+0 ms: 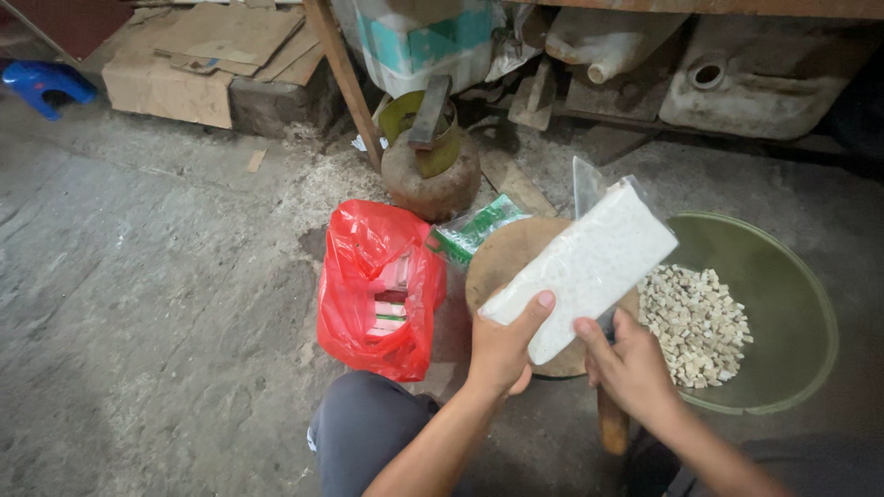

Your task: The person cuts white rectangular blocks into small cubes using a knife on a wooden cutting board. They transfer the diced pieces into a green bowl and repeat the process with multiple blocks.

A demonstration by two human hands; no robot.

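My left hand (502,345) grips the near end of a long white block wrapped in clear plastic (589,262), holding it tilted above a round wooden cutting board (502,253). At the block's lower edge my right hand (626,364) touches it, and a dark blade and a wooden handle (611,421) show under that hand. Small pale cubes (695,322) lie piled in a green basin (783,276) to the right of the board.
A red plastic bag (373,285) with packets inside sits left of the board, a green-printed packet (474,230) behind it. A rusty gas cylinder (431,166), cardboard (203,55) and old canisters (755,74) stand at the back. My knee (364,428) is at the bottom.
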